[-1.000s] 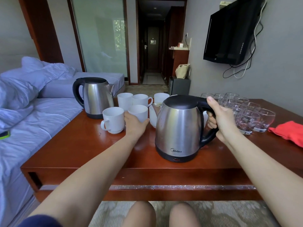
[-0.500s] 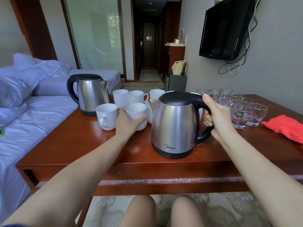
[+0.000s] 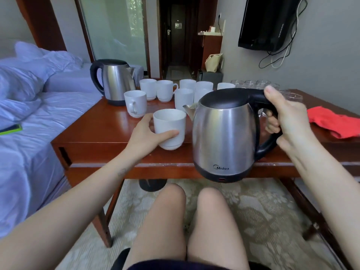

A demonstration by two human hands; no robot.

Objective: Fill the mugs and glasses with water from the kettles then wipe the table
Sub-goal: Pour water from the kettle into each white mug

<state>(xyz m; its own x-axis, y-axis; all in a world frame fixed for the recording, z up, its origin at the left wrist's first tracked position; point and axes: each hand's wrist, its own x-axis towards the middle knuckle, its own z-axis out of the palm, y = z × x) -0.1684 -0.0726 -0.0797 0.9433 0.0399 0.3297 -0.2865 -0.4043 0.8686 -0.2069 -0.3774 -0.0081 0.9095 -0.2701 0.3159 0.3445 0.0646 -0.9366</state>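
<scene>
One mug [image 3: 169, 124] sits in the curled left hand [image 3: 145, 136]; the right hand [image 3: 287, 121] grips the kettle [image 3: 224, 133] beside it.

Forearms [image 3: 81, 199] bare, the left with a small dark mark [image 3: 121, 171]; knees [image 3: 171, 199] bare; navy garment [image 3: 167, 266] at lap.

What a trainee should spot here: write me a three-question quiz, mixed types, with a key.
1. True or false: the right hand grips the kettle by its handle.
2. The left hand holds: A a glass, B a mug, C a spoon.
3. What colour is the cloth on the table?
Key: 1 true; 2 B; 3 red.
</scene>
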